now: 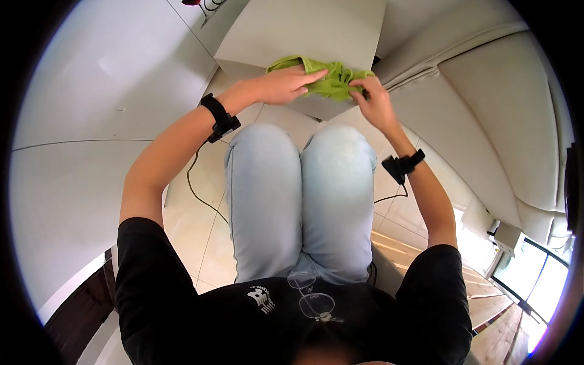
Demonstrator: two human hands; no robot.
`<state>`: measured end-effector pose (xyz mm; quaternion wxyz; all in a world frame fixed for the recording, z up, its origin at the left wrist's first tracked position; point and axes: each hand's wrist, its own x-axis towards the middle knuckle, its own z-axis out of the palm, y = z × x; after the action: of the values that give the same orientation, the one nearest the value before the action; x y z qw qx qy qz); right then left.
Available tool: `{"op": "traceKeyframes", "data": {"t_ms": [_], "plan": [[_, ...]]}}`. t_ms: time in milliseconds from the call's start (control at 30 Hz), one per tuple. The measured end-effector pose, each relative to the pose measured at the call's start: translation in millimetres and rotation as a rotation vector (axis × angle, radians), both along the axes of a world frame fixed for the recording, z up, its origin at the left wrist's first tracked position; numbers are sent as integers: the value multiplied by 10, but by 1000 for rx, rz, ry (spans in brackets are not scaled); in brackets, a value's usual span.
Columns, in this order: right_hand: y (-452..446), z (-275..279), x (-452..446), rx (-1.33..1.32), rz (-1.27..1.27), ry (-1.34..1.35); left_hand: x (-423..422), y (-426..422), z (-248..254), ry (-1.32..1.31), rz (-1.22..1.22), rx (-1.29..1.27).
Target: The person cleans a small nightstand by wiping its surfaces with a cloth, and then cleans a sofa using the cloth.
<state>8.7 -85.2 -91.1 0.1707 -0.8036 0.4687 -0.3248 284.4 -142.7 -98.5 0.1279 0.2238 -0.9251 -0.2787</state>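
Observation:
A crumpled green cloth [333, 84] lies at the near edge of a pale table [304, 30] and hangs partly over it. My left hand [287, 84] rests on the cloth's left part, its fingers stretched to the right and some cloth bunched behind it. At the cloth's right end, my right hand [374, 102] has its fingers bent and pressed together on the fabric.
My knees [337, 152] are just below the table edge. A pale sofa [486, 109] stands at the right, a large white surface [103, 91] at the left. Thin cables hang from both wrist straps. A red item [191, 2] shows at the top.

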Motion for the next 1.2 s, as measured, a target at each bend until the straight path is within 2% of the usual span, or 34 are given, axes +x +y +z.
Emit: {"op": "traceKeyframes", "data": {"t_ms": [100, 233, 300, 367, 433, 533, 667, 700, 767, 833, 867, 900, 933, 967, 1033, 1100, 1200], "plan": [[292, 63, 31, 37, 107, 29, -43, 66, 204, -109, -78, 100], [437, 114, 98, 3, 23, 37, -92, 68, 409, -150, -129, 194], [249, 252, 111, -172, -24, 7, -112, 14, 586, -67, 9, 140], [125, 222, 67, -190, -8, 52, -107, -78, 506, -50, 8, 107], [52, 196, 109, -162, -156, 232, -51, -50, 481, -166, 166, 20], [-193, 35, 163, -187, -135, 305, -29, -236, 293, -201, 274, -161], [-100, 110, 195, -179, -13, 330, -13, -234, 39, -167, 148, -253], [-38, 130, 202, -182, -12, 325, 23, -175, 62, -140, 101, -218], [118, 162, 204, 25, 101, 338, 120, -34, 267, -118, 63, -195], [250, 130, 174, 11, 154, 318, 149, 62, 701, -294, 78, 397], [331, 92, 158, 30, 201, 292, 194, 39, 660, -295, 78, 397], [327, 47, 143, 26, 205, 295, 284, -35, 553, -77, 168, 322], [339, 7, 137, -173, 126, 342, 348, -93, 478, 135, 250, 242], [343, -32, 137, -367, 46, 389, 396, -154, 382, 134, 251, 242], [366, -47, 217, -362, -69, 439, 470, -200, 290, 10, 487, -12], [206, -75, 267, -411, -131, 457, 538, -308, 110, 27, 479, -45], [-6, -41, 338, -289, -150, 547, 611, -607, -35, -123, 484, -193]]}}
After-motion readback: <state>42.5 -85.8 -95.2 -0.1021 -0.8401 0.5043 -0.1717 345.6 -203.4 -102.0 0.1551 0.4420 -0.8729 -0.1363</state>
